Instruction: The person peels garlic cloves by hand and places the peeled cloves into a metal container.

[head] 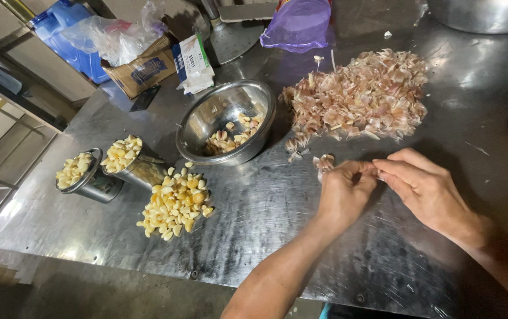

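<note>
Both grips closed, fingertips pinched together: left hand and right hand meet over the tabletop, pinching something small between them. Item mostly hidden by the fingers, can't tell what it is. Small garlic piece with papery skin lies just left of the left fingertips, touching or nearly so.

Farther out: big heap of garlic skins just beyond the hands, spread toward the far right. Left of it, steel bowl holding a few unpeeled cloves. Near-left of the bowl, loose pile of peeled cloves straight on the tabletop. Left again, two small steel cups, both heaped with peeled cloves, standing side by side.

Far edge: purple plastic bag, small white-green carton, brown cardboard box with clear plastic bag on top, blue container at far left. Large steel pot rim at far right corner.
</note>
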